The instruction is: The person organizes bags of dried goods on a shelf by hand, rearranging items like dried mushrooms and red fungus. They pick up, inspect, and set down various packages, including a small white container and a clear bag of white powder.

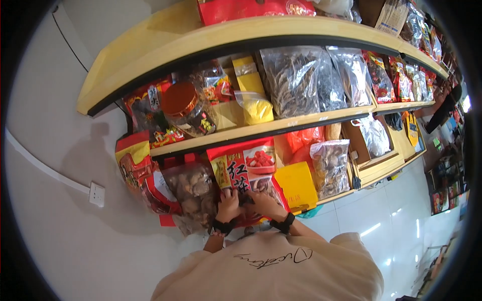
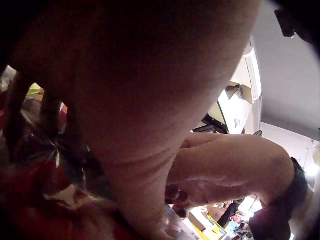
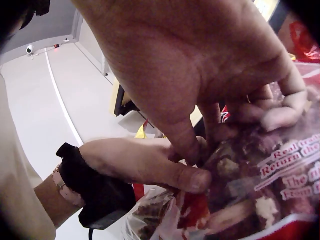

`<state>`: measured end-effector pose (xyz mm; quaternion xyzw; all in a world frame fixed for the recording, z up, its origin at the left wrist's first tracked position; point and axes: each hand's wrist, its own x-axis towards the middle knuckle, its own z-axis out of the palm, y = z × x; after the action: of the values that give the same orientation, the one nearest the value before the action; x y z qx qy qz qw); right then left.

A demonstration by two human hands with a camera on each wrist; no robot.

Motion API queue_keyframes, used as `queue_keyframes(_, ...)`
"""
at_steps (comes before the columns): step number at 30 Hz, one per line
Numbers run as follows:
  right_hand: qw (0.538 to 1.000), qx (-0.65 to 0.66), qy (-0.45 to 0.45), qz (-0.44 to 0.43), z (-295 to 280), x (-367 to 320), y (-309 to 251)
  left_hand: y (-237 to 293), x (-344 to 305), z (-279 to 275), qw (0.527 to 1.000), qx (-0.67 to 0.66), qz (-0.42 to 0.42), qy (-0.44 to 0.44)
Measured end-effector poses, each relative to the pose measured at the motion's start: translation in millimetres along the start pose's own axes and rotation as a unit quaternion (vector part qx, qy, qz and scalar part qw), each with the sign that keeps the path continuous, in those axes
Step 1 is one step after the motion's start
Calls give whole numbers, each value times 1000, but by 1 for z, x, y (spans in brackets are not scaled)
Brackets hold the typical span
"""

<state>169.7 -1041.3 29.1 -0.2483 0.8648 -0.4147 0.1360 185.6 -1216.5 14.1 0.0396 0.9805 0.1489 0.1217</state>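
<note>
Red glossy plastic bag of dried mushrooms [image 1: 246, 168] stands low on the pale wooden shelves [image 1: 261, 128] — we pinch its lower edge with curled fingers, left hand [image 1: 228, 203] beside right hand [image 1: 264, 202]. Gripped, we judge — not yet lifted away.

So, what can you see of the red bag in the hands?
The red bag is plastic, with large dark characters, a red-fruit picture and a clear window showing dark dried pieces. It stands on the lowest shelf between a mushroom bag and a yellow box. The left hand and right hand pinch its lower part.
</note>
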Motion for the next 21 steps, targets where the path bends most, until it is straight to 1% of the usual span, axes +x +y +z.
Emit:
queue_keyframes(2, 1000, 3, 20, -19, -3, 6, 4, 2, 2, -3, 999, -7, 16, 33)
queue_keyframes(3, 1000, 5, 13, -10, 8, 1, 12, 3, -8, 1, 999, -13, 20, 37)
queue_keyframes(4, 1000, -5, 8, -7, 2, -2, 6, 14, -14, -7, 998, 1, 2, 58)
queue_keyframes(5, 993, -33, 66, -89, 1, -5, 8, 17, -18, -13, 999, -1, -4, 39)
queue_keyframes(6, 998, -2, 16, -67, -5, -8, 6, 14, -21, -8, 998, -4, 2, 69)
queue_keyframes(7, 988, 74, 24, -136, 0, -11, 21, 11, -24, -9, 997, 2, 17, 70)
queue_keyframes(8, 995, 38, -12, -96, -11, -22, 22, 9, -29, -13, 997, 9, 32, 73)
queue_keyframes(9, 997, -1, -50, -59, -22, -32, 24, 10, -36, -20, 998, 6, 27, 61)
queue_keyframes(10, 996, -14, -90, 18, -46, -43, 8, 13, -41, -31, 996, -27, 47, 72)
queue_keyframes(11, 995, -12, -93, 23, -56, -47, 8, 15, -43, -36, 992, -59, 70, 87)
queue_keyframes(13, 987, -48, -98, 120, -67, -52, 10, 12, -44, -31, 994, -54, 69, 69)
queue_keyframes(14, 986, -48, -99, 123, -66, -53, 10, 11, -44, -28, 995, -46, 68, 56)
queue_keyframes(15, 990, -78, -53, 105, -64, -53, 9, 11, -43, -25, 995, -47, 67, 55)
queue_keyframes(16, 990, -107, -9, 86, -61, -53, 8, 13, -40, -22, 993, -84, 67, 37)
queue_keyframes(17, 991, -105, -11, 87, -54, -52, 10, 13, -39, -20, 990, -121, 66, 17)
queue_keyframes(19, 984, -166, 16, 64, -40, -49, 11, 18, -39, -20, 993, -109, 51, 3)
queue_keyframes(20, 984, -164, 13, 66, -40, -47, 9, 21, -38, -21, 994, -98, 40, -9)
queue_keyframes(21, 979, -186, -14, 85, -41, -44, 6, 23, -38, -23, 994, -98, 40, -13)
